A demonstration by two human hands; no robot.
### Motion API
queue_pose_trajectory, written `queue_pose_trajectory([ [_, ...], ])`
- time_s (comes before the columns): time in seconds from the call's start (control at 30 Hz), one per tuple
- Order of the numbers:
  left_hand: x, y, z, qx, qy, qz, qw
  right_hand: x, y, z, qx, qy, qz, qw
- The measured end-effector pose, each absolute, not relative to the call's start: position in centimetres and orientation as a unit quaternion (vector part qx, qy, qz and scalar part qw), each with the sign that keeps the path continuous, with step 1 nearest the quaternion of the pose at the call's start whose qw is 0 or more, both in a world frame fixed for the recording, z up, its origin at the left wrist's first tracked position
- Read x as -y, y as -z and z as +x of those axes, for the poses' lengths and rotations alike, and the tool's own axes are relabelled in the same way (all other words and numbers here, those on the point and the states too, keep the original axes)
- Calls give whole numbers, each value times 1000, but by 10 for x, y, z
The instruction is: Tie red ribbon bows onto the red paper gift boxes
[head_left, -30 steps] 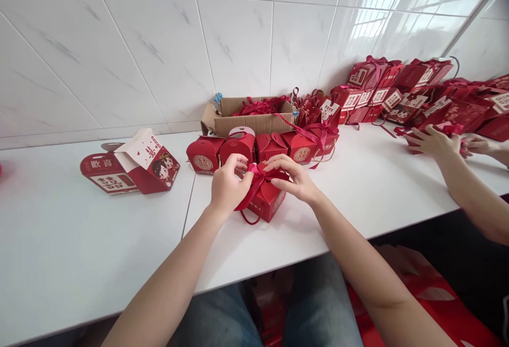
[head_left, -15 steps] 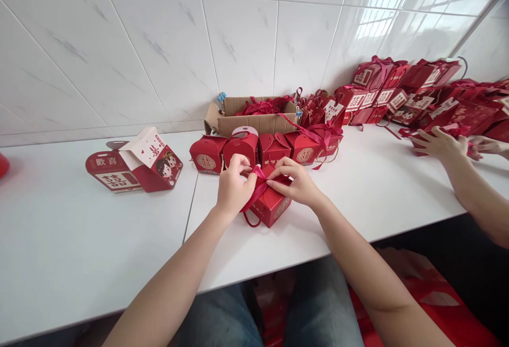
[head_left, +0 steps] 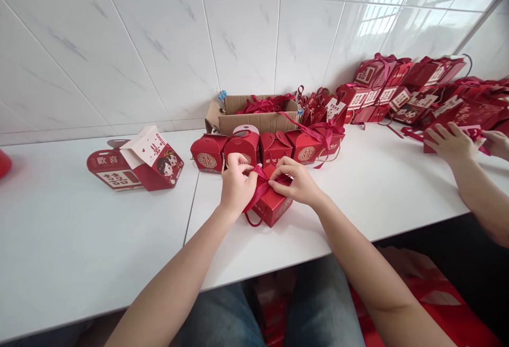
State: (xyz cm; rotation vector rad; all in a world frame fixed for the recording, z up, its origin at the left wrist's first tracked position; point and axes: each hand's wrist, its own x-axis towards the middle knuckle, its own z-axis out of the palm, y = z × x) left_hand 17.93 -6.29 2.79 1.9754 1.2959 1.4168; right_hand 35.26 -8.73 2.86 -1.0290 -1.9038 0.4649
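Note:
A small red gift box [head_left: 272,206] with gold print stands on the white table in front of me. A dark red ribbon [head_left: 260,190] crosses its top, and a cord handle hangs at its left side. My left hand [head_left: 237,183] pinches the ribbon from the left, fingers curled. From the right, my right hand [head_left: 296,180] closes thumb and fingers on the ribbon near the middle of the box top. The fingers partly hide where the ribbon crosses.
Behind stand several red boxes [head_left: 275,148] in a row, then a cardboard carton [head_left: 258,122] of ribbons. Printed boxes [head_left: 153,161] sit at left. At right are stacked boxes [head_left: 368,97] and another person's hands [head_left: 455,142] on a red box.
My hands stay at the ribbon with barely any movement. The view has shifted slightly. At right, the other person's hands and box have moved a little to the right.

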Motion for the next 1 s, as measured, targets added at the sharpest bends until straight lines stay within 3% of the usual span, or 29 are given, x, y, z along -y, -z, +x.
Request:
queue_pose_trajectory([
  [0.27, 62, -26, 178, -458, -494, 715, 189, 89, -30, 355, 761, -195, -408, 465],
  [0.57, 65, -33, 171, -457, -470, 723, 219, 84, -38, 395, 633, -348, -432, 540],
  [0.67, 65, -39, 166, -435, -448, 734, 266, 82, -38, 399, 633, -360, -406, 552],
  [0.83, 59, -44, 158, -419, -432, 673, 430, 83, -37, 400, 649, -381, -416, 511],
  [1.0, 50, -42, 155, -439, -477, 621, 441, 80, -35, 404, 643, -400, -393, 523],
])
